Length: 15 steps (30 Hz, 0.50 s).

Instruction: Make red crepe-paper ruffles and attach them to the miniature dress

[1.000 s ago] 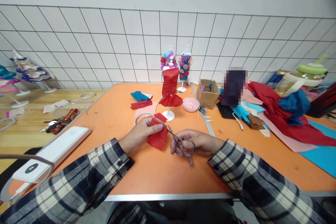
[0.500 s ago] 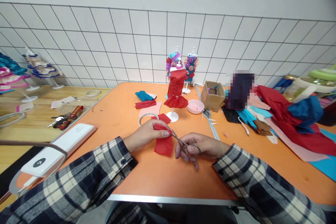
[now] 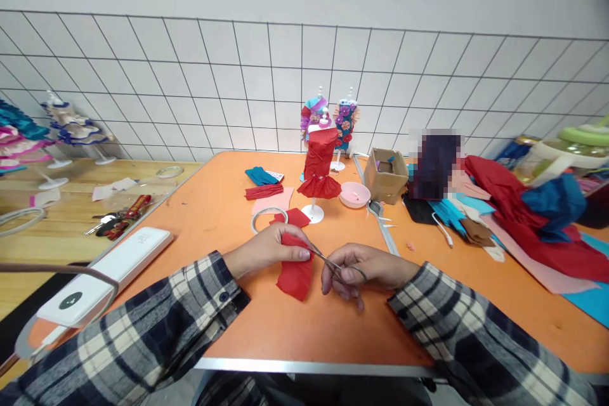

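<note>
While left hand (image 3: 267,250) pinches crinkled red crepe-like strip (image 3: 295,279) at lower centre, right hand (image 3: 365,266) grips slim metal scissors (image 3: 324,258), fingers through handles: trimming, apparently; next snip calls for taut edge

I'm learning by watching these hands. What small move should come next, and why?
Probably ease the left hand back slightly along the red piece before any snip: its thumb lies very close to the tips of the scissors, which the right hand holds at the piece's edge.
</note>
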{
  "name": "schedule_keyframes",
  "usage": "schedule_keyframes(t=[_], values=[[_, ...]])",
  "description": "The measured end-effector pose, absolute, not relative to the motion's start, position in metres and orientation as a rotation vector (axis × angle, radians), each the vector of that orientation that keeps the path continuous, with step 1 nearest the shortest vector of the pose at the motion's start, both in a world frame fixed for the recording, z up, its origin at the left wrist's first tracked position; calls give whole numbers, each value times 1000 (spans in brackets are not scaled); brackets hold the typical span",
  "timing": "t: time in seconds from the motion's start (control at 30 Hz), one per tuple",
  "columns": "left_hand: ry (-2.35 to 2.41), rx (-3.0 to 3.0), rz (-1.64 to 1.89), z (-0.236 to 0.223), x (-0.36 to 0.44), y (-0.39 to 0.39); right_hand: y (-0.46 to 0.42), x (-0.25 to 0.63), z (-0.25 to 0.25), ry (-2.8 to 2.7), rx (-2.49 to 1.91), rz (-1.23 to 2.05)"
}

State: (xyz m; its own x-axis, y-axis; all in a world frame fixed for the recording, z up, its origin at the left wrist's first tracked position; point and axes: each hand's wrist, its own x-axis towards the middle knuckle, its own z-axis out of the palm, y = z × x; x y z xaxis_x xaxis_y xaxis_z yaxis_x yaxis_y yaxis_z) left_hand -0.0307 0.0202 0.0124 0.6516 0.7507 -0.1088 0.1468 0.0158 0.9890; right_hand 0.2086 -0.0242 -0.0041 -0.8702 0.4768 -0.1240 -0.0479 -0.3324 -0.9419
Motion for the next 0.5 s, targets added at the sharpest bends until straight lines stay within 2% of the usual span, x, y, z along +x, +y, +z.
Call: schedule_keyframes(t=[0.5], values=[[797,1492,511,18,-30,17,-23,209,-6,-1633,-587,2244]])
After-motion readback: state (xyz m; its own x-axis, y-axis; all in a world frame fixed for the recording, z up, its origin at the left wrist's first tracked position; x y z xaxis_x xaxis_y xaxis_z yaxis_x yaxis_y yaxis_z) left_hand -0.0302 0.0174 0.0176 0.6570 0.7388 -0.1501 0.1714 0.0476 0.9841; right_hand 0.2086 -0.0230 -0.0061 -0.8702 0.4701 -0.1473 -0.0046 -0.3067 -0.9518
